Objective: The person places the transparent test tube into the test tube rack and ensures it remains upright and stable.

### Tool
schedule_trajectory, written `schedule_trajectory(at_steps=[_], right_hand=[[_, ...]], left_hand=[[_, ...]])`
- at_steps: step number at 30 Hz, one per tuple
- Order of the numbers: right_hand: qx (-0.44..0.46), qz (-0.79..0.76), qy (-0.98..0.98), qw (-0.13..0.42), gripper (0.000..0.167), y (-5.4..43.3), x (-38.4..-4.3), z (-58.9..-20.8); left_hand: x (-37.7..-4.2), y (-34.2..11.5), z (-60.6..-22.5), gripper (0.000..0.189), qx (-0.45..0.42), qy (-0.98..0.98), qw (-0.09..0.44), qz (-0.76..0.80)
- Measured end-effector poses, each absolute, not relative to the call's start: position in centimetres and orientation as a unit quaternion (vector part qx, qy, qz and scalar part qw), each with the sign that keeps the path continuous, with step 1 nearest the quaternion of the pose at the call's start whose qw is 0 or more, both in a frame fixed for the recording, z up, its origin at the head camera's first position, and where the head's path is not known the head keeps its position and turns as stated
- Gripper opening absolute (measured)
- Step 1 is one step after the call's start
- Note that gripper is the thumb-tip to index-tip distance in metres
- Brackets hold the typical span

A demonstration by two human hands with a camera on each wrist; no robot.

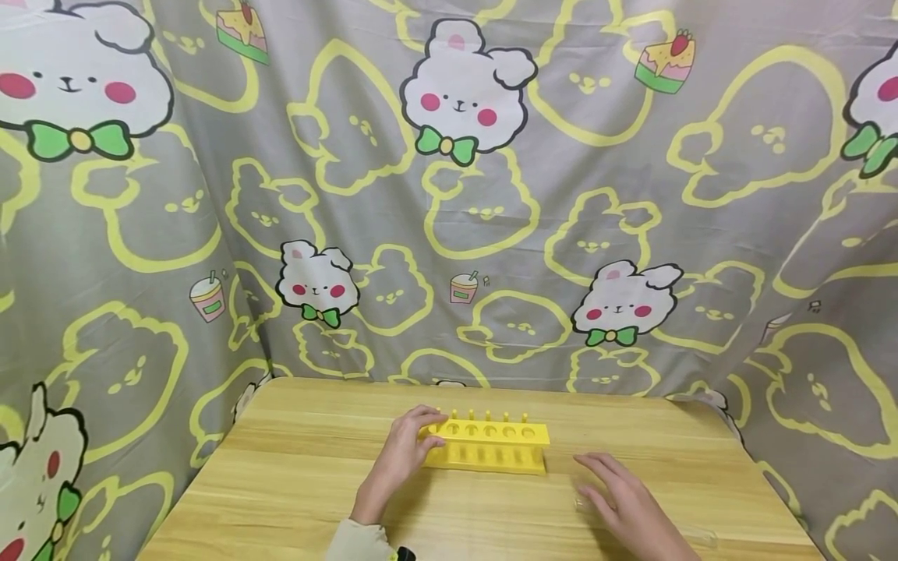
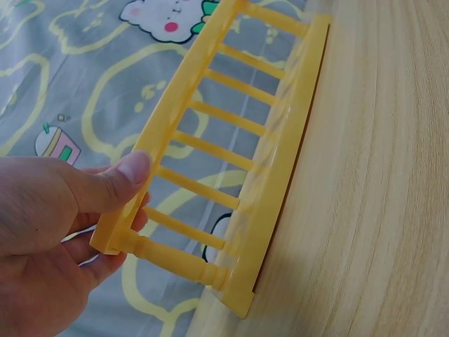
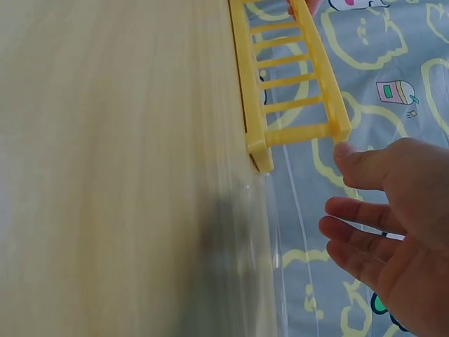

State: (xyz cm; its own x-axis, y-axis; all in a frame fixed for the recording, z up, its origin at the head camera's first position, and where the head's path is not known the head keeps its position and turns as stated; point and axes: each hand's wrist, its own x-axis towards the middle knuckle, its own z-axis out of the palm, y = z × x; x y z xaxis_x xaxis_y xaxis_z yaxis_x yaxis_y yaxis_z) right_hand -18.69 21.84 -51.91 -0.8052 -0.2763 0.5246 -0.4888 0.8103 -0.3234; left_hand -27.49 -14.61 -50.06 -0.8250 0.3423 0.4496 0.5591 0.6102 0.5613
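A yellow test tube rack [image 1: 501,439] stands upright on the wooden table, with a row of round holes along its top and short pegs behind. My left hand [image 1: 401,450] grips the rack's left end; in the left wrist view the thumb lies on the top bar and the fingers curl beneath it. Right of the rack, my right hand [image 1: 624,499] hovers with fingers loosely extended and nothing in them. Beside that hand lies a clear, tube-like object [image 1: 579,505], partly hidden by it. The right wrist view also shows a faint transparent shape [image 3: 273,232] near the rack's end.
Another clear glassy outline [image 1: 701,536] shows on the table right of my right forearm; whether it belongs to the same object I cannot tell. A grey cartoon-print curtain [image 1: 491,343] hangs behind the wooden table [image 1: 302,467] and along both sides.
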Motion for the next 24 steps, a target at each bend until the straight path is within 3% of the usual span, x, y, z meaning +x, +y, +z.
schedule_trajectory(at_steps=[16, 24], right_hand=[[0.211, 0.207, -0.931, 0.216, 0.044, 23.7, -17.4, -52.9], [0.201, 0.195, -0.95, 0.141, 0.041, 24.8, -17.0, -53.0]], left_hand=[[-27.4, -14.5, -50.0, 0.035, -0.257, -0.882, 0.159, -0.362], [-27.6, -14.5, -50.2, 0.036, -0.262, -0.88, 0.17, -0.359]])
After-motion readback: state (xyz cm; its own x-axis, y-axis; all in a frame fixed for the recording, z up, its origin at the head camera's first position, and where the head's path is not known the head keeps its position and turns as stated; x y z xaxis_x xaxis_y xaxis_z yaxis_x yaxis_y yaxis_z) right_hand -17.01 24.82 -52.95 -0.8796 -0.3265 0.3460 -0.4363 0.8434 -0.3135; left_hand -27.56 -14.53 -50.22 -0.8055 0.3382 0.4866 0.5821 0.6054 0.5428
